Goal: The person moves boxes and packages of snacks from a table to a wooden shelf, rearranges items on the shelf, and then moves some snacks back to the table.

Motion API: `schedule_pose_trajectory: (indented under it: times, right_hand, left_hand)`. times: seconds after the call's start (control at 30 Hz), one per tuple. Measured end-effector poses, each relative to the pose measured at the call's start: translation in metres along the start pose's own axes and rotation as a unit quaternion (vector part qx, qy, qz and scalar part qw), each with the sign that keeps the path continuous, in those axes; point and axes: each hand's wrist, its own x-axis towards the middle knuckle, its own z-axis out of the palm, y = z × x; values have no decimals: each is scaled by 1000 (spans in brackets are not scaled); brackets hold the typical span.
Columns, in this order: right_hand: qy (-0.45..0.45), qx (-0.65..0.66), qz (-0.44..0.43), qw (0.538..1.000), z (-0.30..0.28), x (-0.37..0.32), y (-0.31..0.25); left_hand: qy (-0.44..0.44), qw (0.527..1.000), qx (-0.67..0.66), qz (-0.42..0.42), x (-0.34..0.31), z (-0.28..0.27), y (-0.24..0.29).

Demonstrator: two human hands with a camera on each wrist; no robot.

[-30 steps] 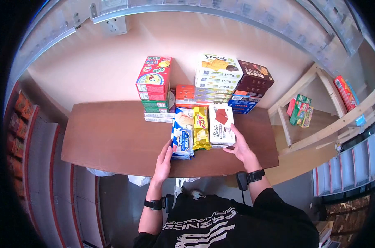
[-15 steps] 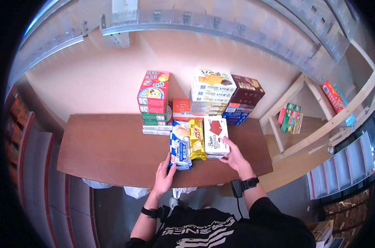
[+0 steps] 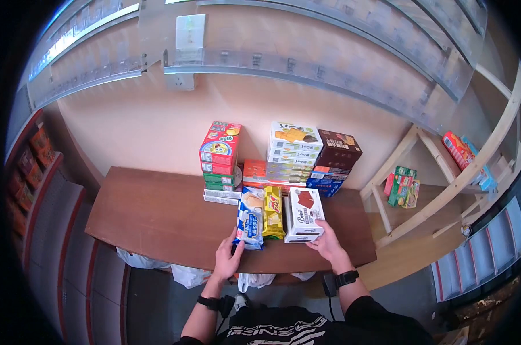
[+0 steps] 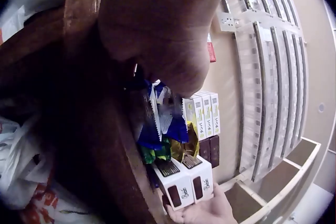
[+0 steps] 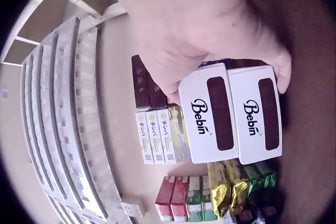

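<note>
Near the front of the brown table [image 3: 157, 215], a blue-and-white wafer pack [image 3: 250, 221] lies left of a yellow pack [image 3: 273, 214]. My left hand [image 3: 227, 260] rests against the wafer pack's left side and near corner, with relaxed fingers; its fingertips are hidden in the left wrist view. Two stacked white Bebin boxes [image 3: 304, 213] stand right of the yellow pack with a narrow gap. My right hand [image 3: 329, 244] grips their right end; the right wrist view shows thumb and fingers round the boxes [image 5: 210, 116].
Behind stand a red and green box stack [image 3: 219, 150], orange boxes [image 3: 254, 169], white cracker boxes [image 3: 295, 144] and dark brown boxes [image 3: 338, 150]. Clear-fronted shelves [image 3: 306, 66] hang above. A wooden frame [image 3: 433, 215] stands right; plastic bags [image 3: 188, 276] lie below the table.
The head view has tilted up, showing more wall and shelving. The white boxes have shifted slightly right with my right hand, leaving a gap beside the yellow pack. My left hand stays at the wafer pack.
</note>
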Motion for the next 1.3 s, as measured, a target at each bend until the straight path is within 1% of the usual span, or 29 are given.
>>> schedule_pose_trajectory:
  times: [0.07,0.1,0.13,0.23,0.27,0.33,0.4,0.43,0.47,0.5,0.53,0.57,0.6,0.67,0.73,0.77,0.87,0.9,0.93,1.0,1.03,1.07,1.1,1.13,1.2,1.23,1.27,1.3]
  right_hand:
    - [4,32,-29,999,-17,-9,2]
    - [21,30,-35,999,-28,-12,3]
    - [23,37,-36,998,-39,-17,5]
    - [97,0,-109,989,-77,-32,7]
    - [143,-36,-125,981,-89,-37,7]
    - [205,-67,-172,961,-105,-57,0]
    - [232,-72,-282,928,-128,-61,4]
    - [235,-81,-315,916,-137,-68,4]
    - [239,-73,-314,916,-145,-76,5]
    - [284,-201,-364,864,-148,-87,4]
    - [323,-324,-403,793,-151,-96,3]
    - [301,-331,-422,788,-154,-103,4]
    - [308,-321,-421,790,-156,-108,4]
    - [262,-409,-447,751,-161,-118,6]
    - [249,-408,-443,758,-172,-116,16]
    - [254,-399,-434,767,-173,-115,21]
    - [248,-382,-421,784,-178,-110,30]
    - [226,-325,-434,809,-179,-104,32]
    - [202,-267,-444,831,-181,-102,35]
    - [199,-259,-449,832,-187,-102,35]
    - [175,-211,-437,857,-189,-103,34]
    - [152,-162,-423,879,-193,-104,33]
    - [111,-54,-423,897,-198,-99,38]
    - [111,-52,-420,899,-203,-102,39]
    - [19,44,-336,941,-213,-109,41]
    - [2,60,-299,952,-218,-110,50]
    - [5,63,-299,952,-223,-115,59]
    - [-36,80,-272,958,-222,-124,61]
  left_hand:
    - [17,1000,8,-10,-1,2,0]
    - [34,999,-19,5,0,9,-15]
    - [40,999,-30,5,0,9,-14]
    - [64,996,-64,-1,0,13,-15]
    - [63,996,-60,1,0,14,-12]
    - [83,994,-74,1,-1,16,-6]
    - [79,995,-60,-4,-3,16,1]
    - [86,994,-59,-9,-4,17,4]
    - [93,994,-57,-14,-4,18,6]
    - [88,994,-66,-23,-4,18,0]
    - [87,992,-89,-23,-2,19,0]
    - [77,994,-69,-31,-4,17,2]
    - [68,996,-48,-38,-6,14,7]
    - [46,997,-53,-40,-16,15,9]
    - [139,990,-36,-2,-31,19,11]
    - [137,990,-31,-1,-41,21,9]
    - [251,968,13,15,-75,27,2]
    - [287,958,22,14,-86,33,8]
    - [288,957,27,12,-98,38,9]
    - [287,957,42,0,-123,48,10]
    - [288,957,8,-20,-133,62,22]
    - [250,968,-5,-13,-141,71,29]
    - [195,980,-23,-21,-147,82,43]
    - [138,989,-41,-29,-150,93,61]
    - [39,990,-116,-74,-152,117,90]
    - [-11,993,-103,-64,-150,128,95]
    - [-64,989,-112,-68,-151,138,103]
    - [-119,986,-101,-61,-148,148,110]
